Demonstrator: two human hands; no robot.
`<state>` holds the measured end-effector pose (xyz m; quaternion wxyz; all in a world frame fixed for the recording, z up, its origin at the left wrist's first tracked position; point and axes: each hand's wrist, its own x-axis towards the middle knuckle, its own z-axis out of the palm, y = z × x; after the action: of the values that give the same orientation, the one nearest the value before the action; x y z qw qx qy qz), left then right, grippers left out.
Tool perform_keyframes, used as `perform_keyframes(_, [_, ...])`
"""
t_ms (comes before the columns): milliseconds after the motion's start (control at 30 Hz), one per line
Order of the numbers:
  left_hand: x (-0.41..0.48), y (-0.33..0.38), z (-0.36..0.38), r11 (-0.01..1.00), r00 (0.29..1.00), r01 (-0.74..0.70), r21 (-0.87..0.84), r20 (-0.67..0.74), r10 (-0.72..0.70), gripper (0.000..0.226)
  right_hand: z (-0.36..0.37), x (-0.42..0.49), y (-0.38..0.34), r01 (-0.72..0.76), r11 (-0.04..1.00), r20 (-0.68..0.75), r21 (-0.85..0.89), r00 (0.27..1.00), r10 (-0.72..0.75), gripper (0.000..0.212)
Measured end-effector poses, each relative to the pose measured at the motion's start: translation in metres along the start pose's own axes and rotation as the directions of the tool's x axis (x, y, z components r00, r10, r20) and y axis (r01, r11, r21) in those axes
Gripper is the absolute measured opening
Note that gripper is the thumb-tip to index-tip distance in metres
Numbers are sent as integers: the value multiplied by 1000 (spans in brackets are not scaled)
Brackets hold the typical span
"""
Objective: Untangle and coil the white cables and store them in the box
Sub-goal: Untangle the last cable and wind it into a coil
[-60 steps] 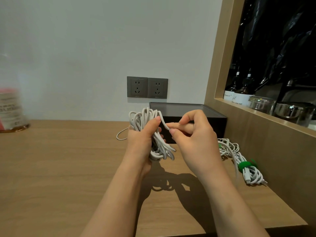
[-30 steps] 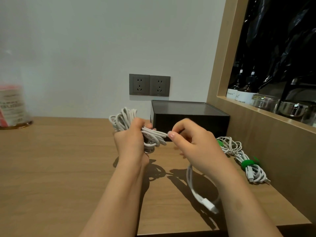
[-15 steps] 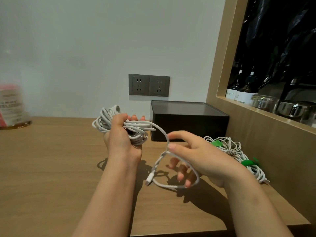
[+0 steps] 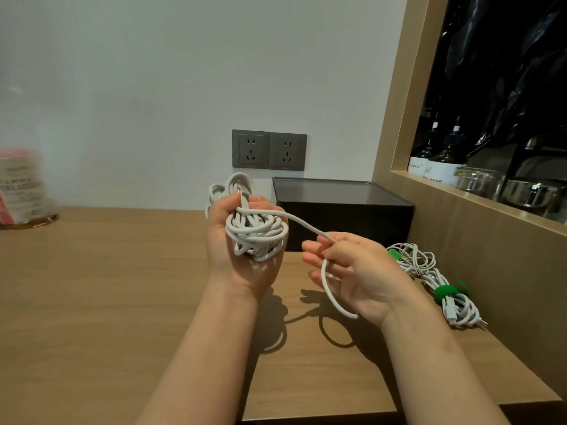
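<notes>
- My left hand (image 4: pixel 242 265) grips the tangled white cable bundle (image 4: pixel 257 234) in its upturned palm, thumb and fingers curled round it.
- A loose strand (image 4: pixel 306 223) runs to my right hand (image 4: pixel 362 274), whose loosely curled fingers pinch it. The strand then loops below my palm.

matt wood-grain tabletop (image 4: pixel 92 302), smooth white plastic cables (image 4: pixel 257 234), matt dark box (image 4: pixel 346 222), glossy glass jar (image 4: pixel 477 182)

A black box (image 4: pixel 346 223) is set at the back of the wooden table (image 4: pixel 92 302). White cables (image 4: pixel 461 309) bound with green ties (image 4: pixel 445 291) are laid beside it, and a blurred container (image 4: pixel 21 188) is seen far left.
</notes>
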<state>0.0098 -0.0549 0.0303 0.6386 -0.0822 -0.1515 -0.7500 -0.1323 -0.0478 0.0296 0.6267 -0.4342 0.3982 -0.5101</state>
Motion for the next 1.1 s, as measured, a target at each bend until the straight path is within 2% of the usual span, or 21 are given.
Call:
perform_keyframes(33, [-1, 1, 0, 997, 995, 67, -39, 72, -65, 19, -1, -3, -3, -24, 983, 28, 183, 999, 19, 19])
perform_keyframes(100, [-2, 5, -2, 987, 977, 159, -33, 148, -153, 19, -3, -7, -10, -47, 857, 75, 513, 997, 10, 19])
perform_keyframes(167, [-2, 6, -4, 981, 967, 194, 17, 166, -194, 17, -5, -9, -16, -23, 778, 64, 628, 998, -22, 20])
perform_keyframes(233, [-2, 5, -3, 981, 975, 169, 97, 126, -181, 23, -4, -8, -16, 29, 829, 41, 559, 997, -63, 18])
perform_keyframes(333, [0, 8, -4, 963, 996, 82, 257, 22, -91, 37, -8, -7, -17, 185, 945, 29, 269, 979, -199, 20])
perform_keyframes(433, [2, 14, -5, 892, 998, 70, 446, -32, -62, 41, -12, -13, -22, 290, 956, 152, 33, 944, -292, 19])
perform_keyframes(533, [0, 15, -5, 767, 989, 147, 624, -76, -128, 41, -9, -19, -24, 345, 930, 212, -126, 925, -314, 13])
perform_keyframes(633, [-5, 8, -1, 617, 972, 223, 755, -123, -201, 23, -4, -19, -22, 425, 888, 134, -178, 904, -406, 8])
perform_keyframes(733, [-8, -2, 2, 497, 972, 219, 839, -146, -182, 16, -3, -16, -20, 499, 844, 48, -194, 865, -500, 11])
perform_keyframes(867, [-9, -9, 4, 486, 966, 238, 841, -153, -208, 20, -6, -11, -18, 521, 797, 1, -306, 837, -547, 10])
perform_keyframes(1033, [-6, -9, 1, 418, 977, 207, 885, -163, -137, 34, -8, -11, -17, 443, 863, 80, -243, 896, -437, 12])
perform_keyframes(1100, [-6, -11, 2, 399, 977, 198, 895, -148, -152, 32, -8, -11, -15, 421, 865, 116, -275, 907, -404, 13])
